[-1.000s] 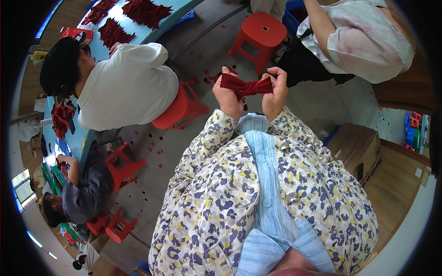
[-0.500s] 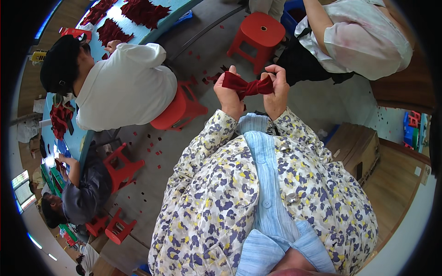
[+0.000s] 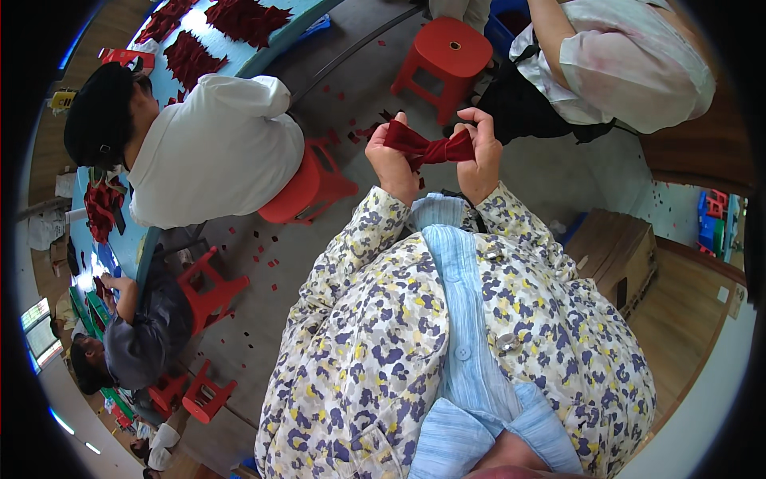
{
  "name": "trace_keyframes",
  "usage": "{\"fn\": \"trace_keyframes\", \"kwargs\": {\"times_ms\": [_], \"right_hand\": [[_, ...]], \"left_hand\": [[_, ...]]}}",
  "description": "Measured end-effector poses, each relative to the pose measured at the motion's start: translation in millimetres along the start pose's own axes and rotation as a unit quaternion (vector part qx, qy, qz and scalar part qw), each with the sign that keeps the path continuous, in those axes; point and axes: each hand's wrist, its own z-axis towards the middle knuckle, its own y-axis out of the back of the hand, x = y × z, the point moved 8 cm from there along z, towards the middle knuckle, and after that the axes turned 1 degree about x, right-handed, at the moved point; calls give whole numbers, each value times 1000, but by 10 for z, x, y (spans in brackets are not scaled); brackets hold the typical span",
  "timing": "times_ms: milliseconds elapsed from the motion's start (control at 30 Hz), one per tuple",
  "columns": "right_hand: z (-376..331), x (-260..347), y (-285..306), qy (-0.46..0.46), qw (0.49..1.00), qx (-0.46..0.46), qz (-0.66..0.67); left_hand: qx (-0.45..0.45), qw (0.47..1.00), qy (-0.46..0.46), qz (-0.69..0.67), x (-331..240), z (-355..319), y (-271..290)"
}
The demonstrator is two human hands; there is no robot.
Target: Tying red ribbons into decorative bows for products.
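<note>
While the fingers of the left hand (image 3: 391, 168) and right hand (image 3: 480, 164) grip its opposite ends, the dark red bow (image 3: 432, 150) sits beyond the patterned jacket (image 3: 367, 319), presumably so its loops stay spread.

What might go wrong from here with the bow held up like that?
Two risks. The left hand and right hand hold the bow by its opposite ends, so uneven pulling might skew its shape. Also, the floor with loose red scraps shows beyond it, so a lost grip could drop it among them.
</note>
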Motion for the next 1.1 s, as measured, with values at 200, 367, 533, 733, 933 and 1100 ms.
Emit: {"fn": "trace_keyframes", "kwargs": {"times_ms": [200, 367, 533, 733, 933, 1100], "right_hand": [[23, 0, -45, -26, 998, 15, 49], [4, -174, -81, -80, 988, 1, 133], [22, -312, -124, -113, 978, 14, 172], [38, -261, -103, -108, 990, 28, 86], [55, -143, -22, -67, 998, 20, -6], [50, -29, 34, -46, 998, 11, -47]], "left_hand": [[16, 1000, -8, 23, 46, 18, 17], [-3, 1000, -9, 24, 45, -2, 22], [10, 999, 36, 24, 88, -38, 4], [-32, 998, 57, 25, 134, 5, 89], [-25, 997, 61, 46, 165, 3, 78], [-15, 998, 49, 18, 165, -8, 14]]}}
